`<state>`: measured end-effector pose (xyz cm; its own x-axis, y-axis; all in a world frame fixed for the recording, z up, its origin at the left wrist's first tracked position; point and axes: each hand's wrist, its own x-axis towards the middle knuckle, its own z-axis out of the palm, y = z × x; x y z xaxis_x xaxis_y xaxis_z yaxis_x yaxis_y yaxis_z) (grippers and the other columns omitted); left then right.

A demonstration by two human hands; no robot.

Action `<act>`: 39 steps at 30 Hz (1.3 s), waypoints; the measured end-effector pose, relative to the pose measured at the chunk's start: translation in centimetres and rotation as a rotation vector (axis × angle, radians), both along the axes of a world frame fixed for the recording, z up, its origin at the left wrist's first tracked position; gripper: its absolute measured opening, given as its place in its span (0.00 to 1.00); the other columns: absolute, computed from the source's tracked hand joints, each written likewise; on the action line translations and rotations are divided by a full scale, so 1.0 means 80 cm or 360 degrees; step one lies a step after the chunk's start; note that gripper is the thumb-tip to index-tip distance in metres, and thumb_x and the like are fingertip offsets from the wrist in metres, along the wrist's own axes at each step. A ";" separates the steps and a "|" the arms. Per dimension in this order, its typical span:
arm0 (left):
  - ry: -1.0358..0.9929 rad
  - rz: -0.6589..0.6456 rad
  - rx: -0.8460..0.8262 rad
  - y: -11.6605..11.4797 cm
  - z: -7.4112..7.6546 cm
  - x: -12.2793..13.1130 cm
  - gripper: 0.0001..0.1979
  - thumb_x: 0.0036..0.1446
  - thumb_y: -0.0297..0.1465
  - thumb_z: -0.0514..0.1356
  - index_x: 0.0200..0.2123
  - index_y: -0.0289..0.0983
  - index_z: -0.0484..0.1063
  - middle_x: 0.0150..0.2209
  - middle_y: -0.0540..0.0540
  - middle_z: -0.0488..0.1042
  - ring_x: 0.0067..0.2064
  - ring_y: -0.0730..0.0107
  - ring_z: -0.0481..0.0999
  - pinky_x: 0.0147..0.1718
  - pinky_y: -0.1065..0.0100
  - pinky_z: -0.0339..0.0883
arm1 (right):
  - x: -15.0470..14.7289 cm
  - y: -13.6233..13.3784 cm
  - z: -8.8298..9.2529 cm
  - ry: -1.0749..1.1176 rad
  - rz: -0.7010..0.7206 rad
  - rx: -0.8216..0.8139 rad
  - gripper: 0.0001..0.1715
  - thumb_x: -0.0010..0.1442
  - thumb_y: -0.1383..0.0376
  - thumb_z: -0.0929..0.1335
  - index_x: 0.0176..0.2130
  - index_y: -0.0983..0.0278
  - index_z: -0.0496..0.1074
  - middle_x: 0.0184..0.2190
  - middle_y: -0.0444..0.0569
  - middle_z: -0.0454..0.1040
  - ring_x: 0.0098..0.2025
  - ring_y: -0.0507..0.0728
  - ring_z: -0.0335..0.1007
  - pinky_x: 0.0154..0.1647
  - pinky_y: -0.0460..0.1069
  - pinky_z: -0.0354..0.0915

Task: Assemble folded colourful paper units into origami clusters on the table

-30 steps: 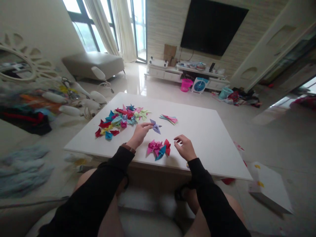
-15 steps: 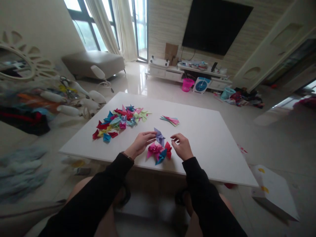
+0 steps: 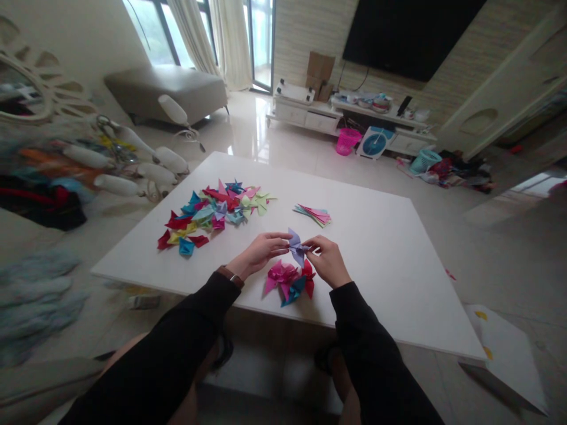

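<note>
A small purple folded paper piece (image 3: 296, 245) is pinched between both my hands just above the white table (image 3: 390, 260). My left hand (image 3: 260, 252) grips its left side, my right hand (image 3: 325, 258) its right side. Right below them on the table lies a little cluster of joined folded pieces in pink, red and blue (image 3: 289, 280). A loose heap of many coloured folded pieces (image 3: 208, 215) is spread on the table's left part. A thin stack of flat coloured paper sheets (image 3: 313, 214) lies beyond my hands.
White bowling-pin shapes (image 3: 133, 168) and scissors lie on a cluttered surface at left. A white board (image 3: 509, 354) lies on the floor at right. Beyond the table are glossy floor, a grey couch (image 3: 168, 94), a low TV cabinet (image 3: 354, 121) and a pink basket (image 3: 348, 141).
My left hand carried the purple piece from beyond the cluster back toward me. My right hand came over and took hold of its other side. The camera tilted down a little.
</note>
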<state>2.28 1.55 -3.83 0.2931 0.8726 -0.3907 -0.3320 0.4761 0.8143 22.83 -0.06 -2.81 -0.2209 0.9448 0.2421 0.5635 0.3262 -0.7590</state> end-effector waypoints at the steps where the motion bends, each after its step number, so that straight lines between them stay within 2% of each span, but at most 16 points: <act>1: 0.0007 -0.0005 0.0004 0.000 0.000 0.001 0.13 0.49 0.25 0.68 0.41 0.31 0.82 0.37 0.41 0.81 0.39 0.69 0.80 0.51 0.64 0.72 | 0.000 0.000 0.000 -0.0014 -0.0003 -0.0012 0.11 0.55 0.74 0.68 0.33 0.62 0.78 0.33 0.46 0.77 0.32 0.53 0.73 0.37 0.49 0.67; 4: 0.0046 -0.0016 0.0006 -0.003 0.000 0.003 0.13 0.50 0.24 0.68 0.42 0.31 0.82 0.36 0.41 0.81 0.39 0.69 0.80 0.48 0.65 0.73 | 0.000 -0.003 0.001 -0.0007 -0.0034 -0.0040 0.08 0.54 0.73 0.68 0.32 0.62 0.77 0.32 0.46 0.77 0.32 0.53 0.73 0.37 0.49 0.67; 8: 0.0022 -0.0043 0.0036 -0.013 0.001 0.006 0.15 0.50 0.25 0.69 0.43 0.32 0.81 0.39 0.41 0.81 0.39 0.69 0.80 0.44 0.68 0.74 | 0.002 -0.010 0.000 0.0189 -0.0109 -0.0182 0.04 0.56 0.66 0.70 0.31 0.63 0.77 0.31 0.47 0.78 0.31 0.54 0.73 0.32 0.48 0.67; 14: -0.0055 -0.0165 0.0056 -0.026 -0.004 0.015 0.19 0.52 0.33 0.72 0.47 0.36 0.76 0.41 0.39 0.81 0.39 0.66 0.82 0.40 0.68 0.74 | 0.014 -0.018 -0.005 0.0403 -0.0266 -0.0406 0.07 0.51 0.61 0.72 0.29 0.63 0.76 0.28 0.47 0.78 0.29 0.56 0.72 0.32 0.49 0.67; 19: -0.0085 -0.0253 0.0122 -0.027 -0.007 0.028 0.20 0.51 0.36 0.73 0.43 0.37 0.72 0.39 0.41 0.81 0.40 0.63 0.83 0.40 0.65 0.74 | 0.025 -0.024 -0.003 0.0440 -0.0247 -0.0432 0.08 0.51 0.60 0.72 0.30 0.63 0.77 0.27 0.47 0.78 0.29 0.56 0.73 0.32 0.50 0.67; 28: -0.0149 -0.0321 0.0135 -0.028 0.000 0.033 0.16 0.51 0.35 0.73 0.40 0.34 0.77 0.40 0.42 0.79 0.41 0.68 0.80 0.47 0.65 0.73 | 0.013 -0.017 0.000 0.0590 -0.0243 -0.0439 0.10 0.50 0.59 0.73 0.31 0.64 0.78 0.29 0.48 0.79 0.30 0.55 0.71 0.33 0.50 0.68; 32: -0.0129 -0.0291 0.0148 -0.028 0.003 0.028 0.17 0.46 0.30 0.75 0.39 0.34 0.78 0.40 0.44 0.78 0.41 0.70 0.79 0.43 0.69 0.71 | 0.011 -0.018 0.000 0.0593 -0.0189 -0.0465 0.11 0.51 0.58 0.74 0.31 0.64 0.79 0.30 0.48 0.79 0.31 0.55 0.72 0.34 0.50 0.68; 39: -0.0043 -0.0335 0.0252 -0.027 -0.006 0.024 0.18 0.44 0.32 0.75 0.39 0.34 0.77 0.35 0.45 0.79 0.35 0.71 0.77 0.34 0.72 0.67 | 0.011 -0.023 0.003 0.0495 -0.0109 -0.0497 0.12 0.53 0.57 0.74 0.32 0.63 0.80 0.29 0.48 0.79 0.29 0.54 0.72 0.29 0.48 0.65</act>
<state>4.22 -0.65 -4.34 0.4832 0.8409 -0.2438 -0.2615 0.4044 0.8764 23.69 -1.92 -2.56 -0.1170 0.9931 -0.0119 0.3052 0.0245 -0.9520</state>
